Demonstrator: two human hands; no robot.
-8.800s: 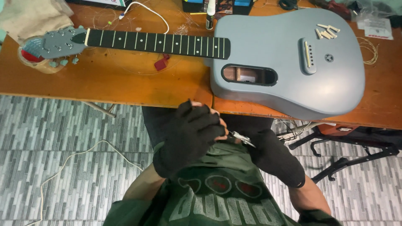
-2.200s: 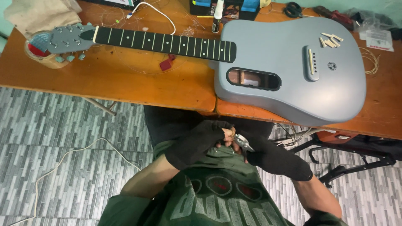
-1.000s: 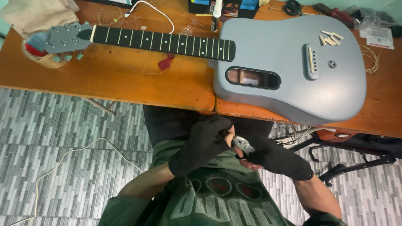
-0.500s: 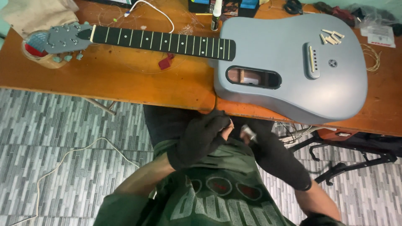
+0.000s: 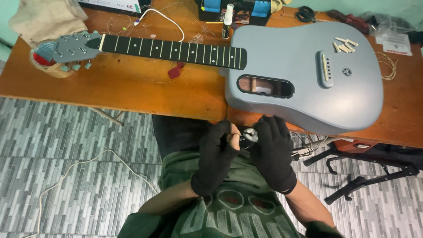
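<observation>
Both my hands wear black fingerless gloves and meet over my lap, just below the table edge. My left hand and my right hand pinch a small shiny metal piece between them; what it is I cannot tell. Above them a grey-blue guitar lies flat on the wooden table, its black neck running left to the headstock. No strings show on it. Several white bridge pins lie on the guitar body.
A red pick-like piece lies below the neck. A roll of tape sits under the headstock. A blue box, a small bottle and loose wire coils lie along the back. A white cable trails on the tiled floor.
My hands stayed together over my lap, turning the small metal piece. The right hand has come up higher, closer to the table edge. The camera view shifted slightly.
</observation>
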